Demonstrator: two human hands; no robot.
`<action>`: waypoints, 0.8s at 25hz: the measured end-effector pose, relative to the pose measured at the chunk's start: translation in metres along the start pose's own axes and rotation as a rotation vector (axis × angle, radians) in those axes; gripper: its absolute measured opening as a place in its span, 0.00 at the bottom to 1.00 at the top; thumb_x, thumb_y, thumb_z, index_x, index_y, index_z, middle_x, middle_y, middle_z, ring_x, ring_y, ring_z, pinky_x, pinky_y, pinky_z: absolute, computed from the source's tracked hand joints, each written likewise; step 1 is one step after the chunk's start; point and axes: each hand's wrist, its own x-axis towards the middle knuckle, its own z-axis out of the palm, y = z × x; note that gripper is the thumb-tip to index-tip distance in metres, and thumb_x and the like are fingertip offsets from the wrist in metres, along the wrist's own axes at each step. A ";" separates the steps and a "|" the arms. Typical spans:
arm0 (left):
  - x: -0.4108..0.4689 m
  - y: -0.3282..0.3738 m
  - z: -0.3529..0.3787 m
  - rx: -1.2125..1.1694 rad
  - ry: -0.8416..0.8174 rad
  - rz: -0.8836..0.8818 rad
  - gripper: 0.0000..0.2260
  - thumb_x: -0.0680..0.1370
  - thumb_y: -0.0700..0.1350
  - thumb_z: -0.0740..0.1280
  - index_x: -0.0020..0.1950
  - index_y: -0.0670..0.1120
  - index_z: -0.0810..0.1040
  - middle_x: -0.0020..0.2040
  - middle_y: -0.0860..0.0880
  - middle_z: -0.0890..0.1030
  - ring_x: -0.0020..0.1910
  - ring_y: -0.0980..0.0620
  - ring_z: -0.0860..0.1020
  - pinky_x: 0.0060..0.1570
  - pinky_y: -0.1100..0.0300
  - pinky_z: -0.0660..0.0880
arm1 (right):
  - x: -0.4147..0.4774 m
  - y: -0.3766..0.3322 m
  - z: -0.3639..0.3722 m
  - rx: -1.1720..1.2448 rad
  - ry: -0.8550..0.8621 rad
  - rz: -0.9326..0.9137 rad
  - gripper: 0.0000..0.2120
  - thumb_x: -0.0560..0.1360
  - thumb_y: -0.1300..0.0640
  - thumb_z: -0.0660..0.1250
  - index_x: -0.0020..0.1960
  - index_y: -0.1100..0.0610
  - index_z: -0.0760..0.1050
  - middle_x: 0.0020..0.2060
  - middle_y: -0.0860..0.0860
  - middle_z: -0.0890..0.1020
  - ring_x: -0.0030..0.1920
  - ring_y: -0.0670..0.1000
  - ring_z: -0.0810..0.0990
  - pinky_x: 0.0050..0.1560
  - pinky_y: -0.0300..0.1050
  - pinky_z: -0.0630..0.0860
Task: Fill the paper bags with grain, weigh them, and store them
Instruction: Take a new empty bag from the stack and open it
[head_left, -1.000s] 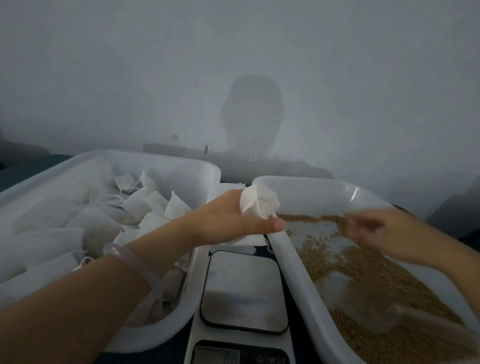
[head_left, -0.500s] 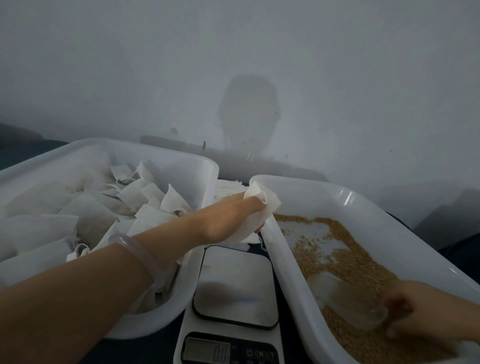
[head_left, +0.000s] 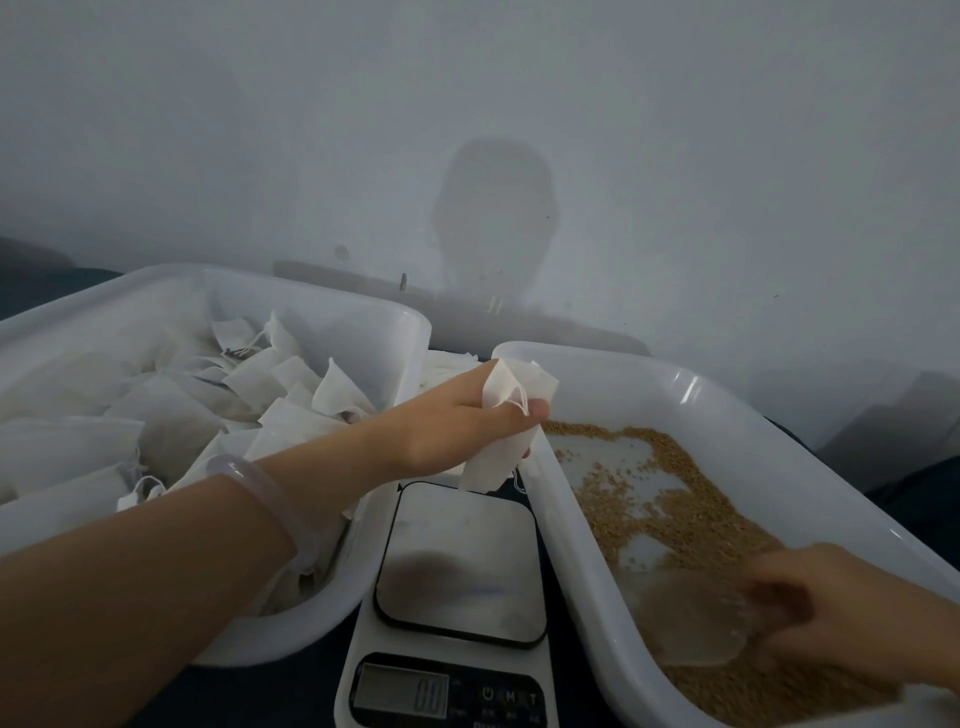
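Observation:
My left hand (head_left: 462, 421) grips an empty white paper bag (head_left: 501, 441) above the gap between the two tubs, just beyond the scale. The bag hangs down from my fingers, its top by the rim of the right tub. My right hand (head_left: 841, 618), blurred, holds the handle of a clear plastic scoop (head_left: 685, 618) lying in the brown grain (head_left: 670, 499) inside the white right tub (head_left: 779, 441). A digital kitchen scale (head_left: 457, 561) sits between the tubs with a bare steel plate. Its display shows zeros.
A white left tub (head_left: 332, 312) holds several filled white paper bags (head_left: 171, 415). A small stack of flat bags (head_left: 447, 371) lies behind the scale. A pale wall stands close behind. The surface under the tubs is dark.
My right hand came down from over the grain to the scoop at the near end of the tub and took hold of it. My left hand kept the bag in nearly the same spot.

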 end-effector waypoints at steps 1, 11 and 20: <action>0.000 0.001 0.000 -0.011 -0.007 -0.002 0.08 0.78 0.53 0.60 0.48 0.50 0.72 0.41 0.52 0.77 0.40 0.58 0.76 0.46 0.62 0.75 | -0.003 0.002 -0.001 0.037 -0.008 -0.004 0.19 0.59 0.39 0.75 0.48 0.42 0.80 0.46 0.34 0.81 0.47 0.36 0.78 0.48 0.35 0.75; 0.059 0.043 0.063 0.419 0.015 0.205 0.11 0.78 0.51 0.65 0.57 0.48 0.73 0.43 0.57 0.75 0.40 0.57 0.75 0.33 0.67 0.70 | -0.029 0.067 -0.015 0.177 0.362 0.073 0.27 0.58 0.20 0.60 0.52 0.30 0.73 0.49 0.31 0.79 0.47 0.33 0.78 0.44 0.34 0.77; 0.077 0.009 0.092 0.453 -0.018 0.089 0.19 0.71 0.54 0.72 0.52 0.54 0.65 0.40 0.60 0.71 0.36 0.63 0.71 0.29 0.67 0.64 | -0.049 0.076 -0.056 0.168 0.525 0.063 0.26 0.62 0.23 0.63 0.56 0.32 0.75 0.51 0.30 0.80 0.50 0.31 0.77 0.48 0.26 0.74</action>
